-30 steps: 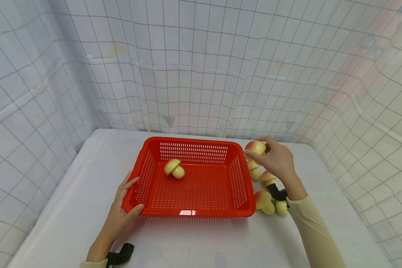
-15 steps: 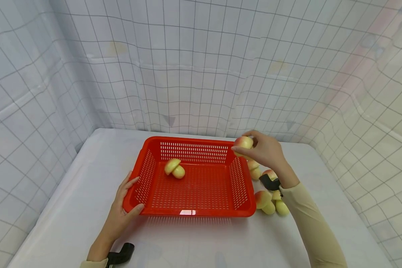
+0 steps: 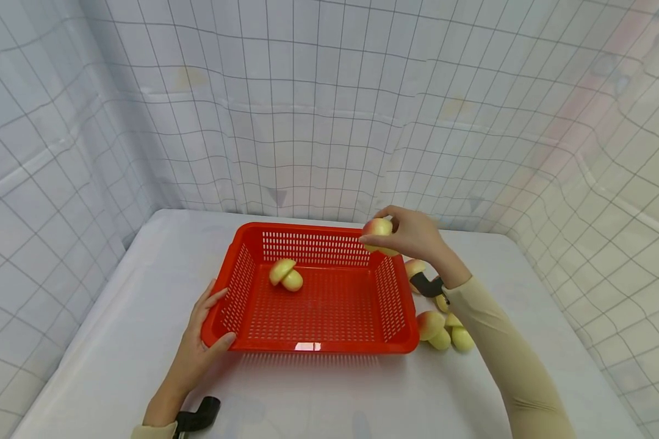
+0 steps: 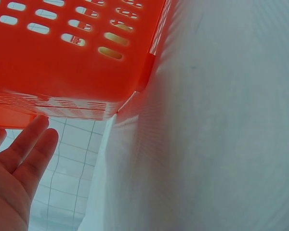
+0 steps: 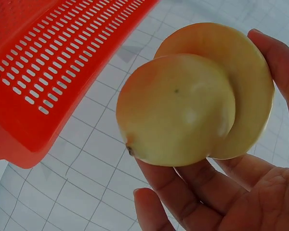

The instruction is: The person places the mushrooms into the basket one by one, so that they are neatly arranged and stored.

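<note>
My right hand (image 3: pixel 415 235) holds a toy mushroom (image 3: pixel 378 228) with a red-and-yellow cap over the back right corner of a red plastic basket (image 3: pixel 329 347). In the right wrist view the mushroom's rounded stem (image 5: pixel 176 110) faces the camera, with the thumb on one side and fingers beneath. Another yellow mushroom (image 3: pixel 283 272) lies inside the basket, left of its middle. My left hand (image 3: pixel 193 349) rests at the front left corner, thumb by the front rim and fingers spread along the left side. From the left wrist, those fingers (image 4: pixel 36 154) look nearly straight beside the basket wall.
Several more mushrooms (image 3: pixel 431 327) lie on the white-covered table (image 3: pixel 329 402) to the right of the basket, partly hidden by the right forearm. Grid-patterned white curtains (image 3: pixel 329 122) hang close around the back and sides.
My right hand has carried the mushroom leftward from beside the basket to above its back right corner. The left hand and the basket have stayed in place.
</note>
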`<state>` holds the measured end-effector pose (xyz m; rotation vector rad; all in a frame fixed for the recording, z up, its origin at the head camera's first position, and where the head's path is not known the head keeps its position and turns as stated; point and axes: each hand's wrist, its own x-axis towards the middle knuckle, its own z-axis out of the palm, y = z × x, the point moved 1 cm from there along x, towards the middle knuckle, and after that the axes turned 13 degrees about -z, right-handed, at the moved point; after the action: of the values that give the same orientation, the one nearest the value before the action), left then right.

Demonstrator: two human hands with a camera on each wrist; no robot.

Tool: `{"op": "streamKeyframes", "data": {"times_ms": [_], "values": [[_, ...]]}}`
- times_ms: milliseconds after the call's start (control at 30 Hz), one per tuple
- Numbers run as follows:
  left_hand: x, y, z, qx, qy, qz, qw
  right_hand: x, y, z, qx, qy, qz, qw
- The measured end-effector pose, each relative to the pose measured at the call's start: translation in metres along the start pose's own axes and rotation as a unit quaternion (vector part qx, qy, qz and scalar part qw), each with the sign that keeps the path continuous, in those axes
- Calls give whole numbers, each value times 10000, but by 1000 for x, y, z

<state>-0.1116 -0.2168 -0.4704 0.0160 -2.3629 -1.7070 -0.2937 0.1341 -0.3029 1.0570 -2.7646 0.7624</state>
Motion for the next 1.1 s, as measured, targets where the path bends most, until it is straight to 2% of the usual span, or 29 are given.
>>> {"op": "streamKeyframes", "data": {"times_ms": [200,467,700,900,1100], "values": [[1,0,0,-48,-22,2,10000,14,-7,7,56,-216,-35,9997],[1,0,-1,-42,-7,-58,10000,29,-15,26,395,-501,-208,9977],[0,1,0,-9,-24,-97,9999,41,-16,47,630,-818,-330,9941],[0,2,0,-2,-52,-148,9999,48,-15,61,701,-929,-231,9929],[-1,2,0,-32,-35,-109,9999,54,-15,74,870,-1070,-313,9900]]}}
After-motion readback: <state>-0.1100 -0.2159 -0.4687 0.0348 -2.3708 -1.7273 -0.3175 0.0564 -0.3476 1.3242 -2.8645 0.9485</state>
